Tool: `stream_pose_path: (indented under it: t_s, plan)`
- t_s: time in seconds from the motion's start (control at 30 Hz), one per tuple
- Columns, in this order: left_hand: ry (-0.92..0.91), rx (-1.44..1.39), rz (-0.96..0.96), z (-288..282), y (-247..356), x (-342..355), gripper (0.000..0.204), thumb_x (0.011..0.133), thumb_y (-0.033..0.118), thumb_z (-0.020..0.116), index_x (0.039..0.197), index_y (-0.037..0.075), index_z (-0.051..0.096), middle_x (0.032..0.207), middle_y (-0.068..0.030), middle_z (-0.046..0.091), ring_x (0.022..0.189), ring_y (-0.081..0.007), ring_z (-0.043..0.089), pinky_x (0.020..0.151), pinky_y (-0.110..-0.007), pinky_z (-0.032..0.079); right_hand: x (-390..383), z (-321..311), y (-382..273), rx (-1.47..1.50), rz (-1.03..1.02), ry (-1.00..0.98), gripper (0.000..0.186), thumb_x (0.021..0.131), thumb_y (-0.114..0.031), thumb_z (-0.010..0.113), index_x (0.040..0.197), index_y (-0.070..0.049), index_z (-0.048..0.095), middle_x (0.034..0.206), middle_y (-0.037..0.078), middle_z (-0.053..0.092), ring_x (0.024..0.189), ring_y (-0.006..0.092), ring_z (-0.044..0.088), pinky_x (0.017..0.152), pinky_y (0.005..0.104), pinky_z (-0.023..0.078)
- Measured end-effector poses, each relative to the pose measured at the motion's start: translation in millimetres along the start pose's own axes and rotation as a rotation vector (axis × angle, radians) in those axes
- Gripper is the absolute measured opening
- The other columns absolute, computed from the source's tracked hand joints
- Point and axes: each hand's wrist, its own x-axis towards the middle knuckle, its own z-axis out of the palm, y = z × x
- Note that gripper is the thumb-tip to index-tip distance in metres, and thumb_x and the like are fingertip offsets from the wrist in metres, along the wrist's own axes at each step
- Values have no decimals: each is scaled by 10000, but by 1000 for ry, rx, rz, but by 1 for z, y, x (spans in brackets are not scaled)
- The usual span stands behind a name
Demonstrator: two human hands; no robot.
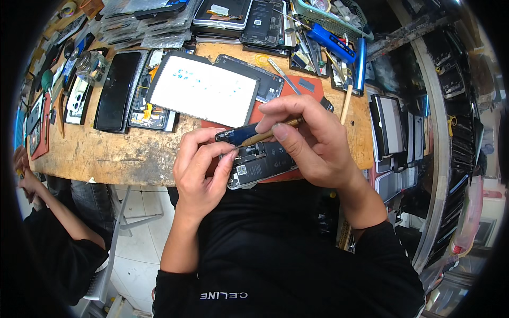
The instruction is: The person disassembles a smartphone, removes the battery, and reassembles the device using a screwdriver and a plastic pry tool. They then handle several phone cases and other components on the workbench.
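Note:
An opened phone (261, 168) lies on a red-orange mat (311, 87) at the bench's front, showing its battery and parts, with a dark screen panel (227, 135) behind it. My left hand (201, 172) is closed at the phone's left end, thumb and index finger at the internals near a thin tool's tip; what is between those fingertips is too small to make out. My right hand (313, 148) grips a wooden-handled tool (257, 139) above the phone, its tip pointing down-left toward my left fingertips.
Behind are a white board (201, 90), phones (114, 93), stacked parts, a blue tool (331, 42) and a basket (302, 6). Trays (387, 127) stand right of the bench (106, 159). At lower left, another person's arm (71, 220) and hand show beside a metal chair.

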Motion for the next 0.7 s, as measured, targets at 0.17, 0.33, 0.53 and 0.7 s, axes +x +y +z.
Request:
stream_pose_path:
  t_s: [0.17, 0.33, 0.53, 0.7]
  plan:
    - [-2, 37, 39, -1, -1, 1, 187, 792, -10, 832, 955, 31, 749, 1095, -133, 689, 911, -271, 674, 739, -368, 556, 1, 1, 3, -51, -60, 16, 278, 1010, 15, 634, 1284, 62, 628, 1096, 161, 714, 992, 233, 754, 847, 333, 599]
    - [-5, 49, 43, -1, 1, 1, 194, 779, -17, 830, 949, 32, 749, 1093, -133, 689, 919, -280, 681, 752, -371, 559, 0, 1, 3, -39, -53, 10, 283, 1003, 29, 637, 1284, 61, 628, 1099, 167, 715, 995, 236, 756, 845, 332, 602]
    - [2, 58, 60, -1, 0, 1, 197, 770, -20, 833, 939, 25, 744, 1090, -137, 688, 928, -287, 688, 760, -375, 562, 2, 0, 0, -84, -74, -6, 286, 995, 42, 641, 1280, 61, 628, 1101, 169, 718, 991, 242, 761, 839, 335, 603]
    - [-2, 48, 35, -2, 1, 0, 191, 772, -19, 832, 935, 20, 741, 1087, -144, 687, 943, -295, 695, 767, -377, 566, 3, 0, -2, -123, -99, -11, 283, 992, 42, 644, 1274, 58, 631, 1085, 165, 723, 984, 246, 764, 833, 338, 601]
